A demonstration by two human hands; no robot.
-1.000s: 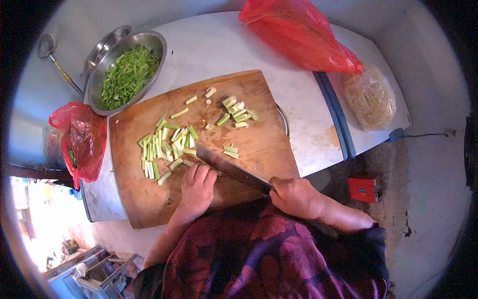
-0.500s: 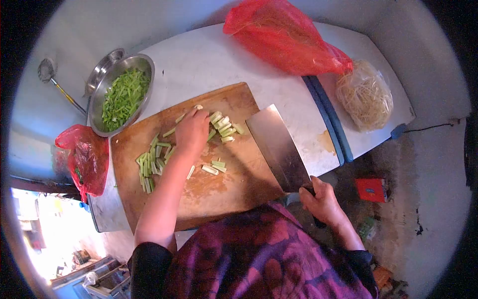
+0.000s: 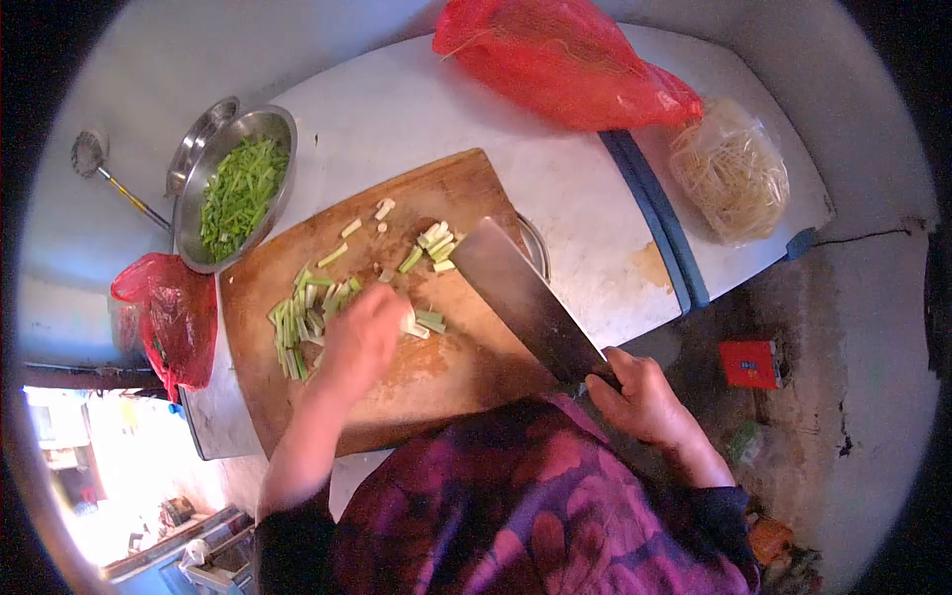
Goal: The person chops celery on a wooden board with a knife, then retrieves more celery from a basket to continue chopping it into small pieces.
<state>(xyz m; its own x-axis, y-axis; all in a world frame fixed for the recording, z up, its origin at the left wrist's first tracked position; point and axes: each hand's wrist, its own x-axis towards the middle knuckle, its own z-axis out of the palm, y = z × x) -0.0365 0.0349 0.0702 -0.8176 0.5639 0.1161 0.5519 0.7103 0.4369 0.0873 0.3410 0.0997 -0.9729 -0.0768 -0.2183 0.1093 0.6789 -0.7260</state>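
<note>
Right hand wrapped tight round the handle of a cleaver, blade angled over the right side of the cutting board. Left hand over the board's middle, fingers curled and blurred; can't tell if they pinch a piece. Cleaver looks heavy, stiff, sharp; hold by handle only. Cut stalks piled left on the board, a few pieces right beside the left hand, a small cluster farther off by the blade's far corner, touching or not unclear. Pieces probably light, firm, a bit slippery if damp; best pinched by the sides or gathered in a bunch. Blade sits between right hand and that cluster, so it's in the way from the right. Red bag left of board, steel bowl of chopped greens far left, clear bag of pale strands far right, bigger red sack at the far edge
</note>
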